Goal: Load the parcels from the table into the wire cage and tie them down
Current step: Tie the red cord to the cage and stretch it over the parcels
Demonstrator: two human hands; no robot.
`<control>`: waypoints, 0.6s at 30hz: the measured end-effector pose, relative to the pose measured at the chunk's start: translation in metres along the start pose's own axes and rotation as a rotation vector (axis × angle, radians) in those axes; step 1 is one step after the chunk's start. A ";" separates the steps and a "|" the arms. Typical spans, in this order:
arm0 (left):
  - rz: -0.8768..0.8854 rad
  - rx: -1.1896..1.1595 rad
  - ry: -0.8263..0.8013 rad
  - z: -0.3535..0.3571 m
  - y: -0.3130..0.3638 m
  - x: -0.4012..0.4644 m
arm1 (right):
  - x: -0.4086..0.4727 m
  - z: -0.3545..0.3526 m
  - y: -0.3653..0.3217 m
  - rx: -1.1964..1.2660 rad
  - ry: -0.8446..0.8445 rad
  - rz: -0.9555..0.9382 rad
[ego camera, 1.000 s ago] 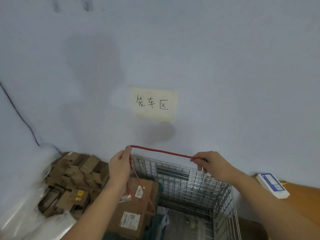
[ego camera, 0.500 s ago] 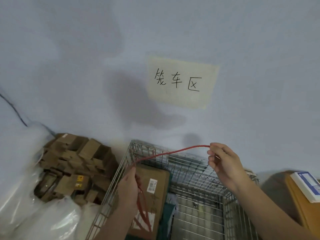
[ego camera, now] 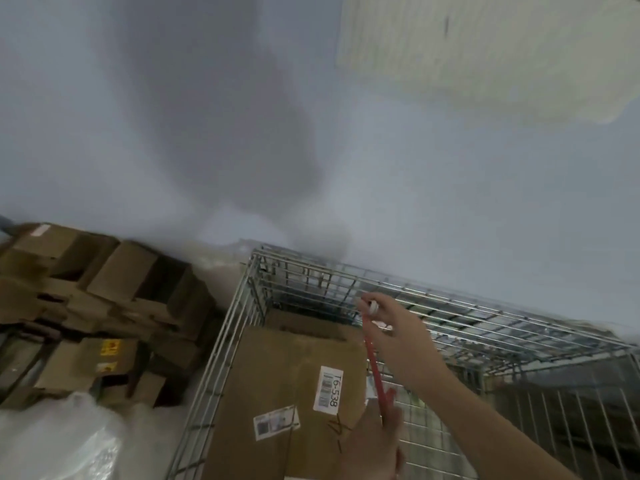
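Both hands pinch a red cord: right hand (ego camera: 394, 332) grips its upper end, left hand (ego camera: 372, 445) its lower part, above the wire cage (ego camera: 221, 344). Inside lies a labelled cardboard parcel (ego camera: 294, 382). Flattened boxes (ego camera: 97, 306) pile left.

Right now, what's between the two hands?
In the head view, a red rope runs taut from the left hand up to the right hand.

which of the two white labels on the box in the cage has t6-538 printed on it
The upright label nearer the red cord, right of the tilted label, which lies lower and shows only small blurred print.
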State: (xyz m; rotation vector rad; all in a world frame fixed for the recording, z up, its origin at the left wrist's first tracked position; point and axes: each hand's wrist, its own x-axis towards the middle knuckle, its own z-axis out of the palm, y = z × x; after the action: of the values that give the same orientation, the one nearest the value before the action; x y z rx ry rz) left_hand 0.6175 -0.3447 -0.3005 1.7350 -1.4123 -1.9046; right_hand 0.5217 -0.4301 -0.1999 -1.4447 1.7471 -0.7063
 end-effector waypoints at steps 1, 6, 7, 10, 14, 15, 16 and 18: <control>0.041 -0.007 0.032 -0.011 0.010 0.002 | 0.010 0.011 0.012 -0.025 -0.020 0.005; 0.011 0.139 -0.110 -0.045 0.013 0.044 | 0.059 0.059 0.077 -0.246 0.020 -0.097; 0.000 0.155 -0.103 -0.051 0.010 0.051 | 0.067 0.067 0.088 -0.289 0.022 -0.105; 0.070 0.141 0.008 -0.064 0.006 0.063 | 0.085 0.081 0.106 -0.306 0.025 -0.071; 0.154 0.188 0.197 -0.074 0.010 0.078 | 0.101 0.091 0.121 -0.305 0.084 -0.019; 0.192 0.274 0.245 -0.077 0.012 0.082 | 0.105 0.094 0.124 -0.329 0.079 0.005; 0.242 0.373 0.285 -0.081 0.016 0.085 | 0.108 0.095 0.126 -0.357 0.065 0.026; 0.330 0.602 0.331 -0.090 0.022 0.093 | 0.112 0.094 0.127 -0.377 0.033 0.055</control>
State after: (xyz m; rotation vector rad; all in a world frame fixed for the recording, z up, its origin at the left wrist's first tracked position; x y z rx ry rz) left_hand 0.6585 -0.4651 -0.3327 1.7780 -2.0994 -1.0237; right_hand 0.5180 -0.5086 -0.3768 -1.6293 2.0149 -0.3858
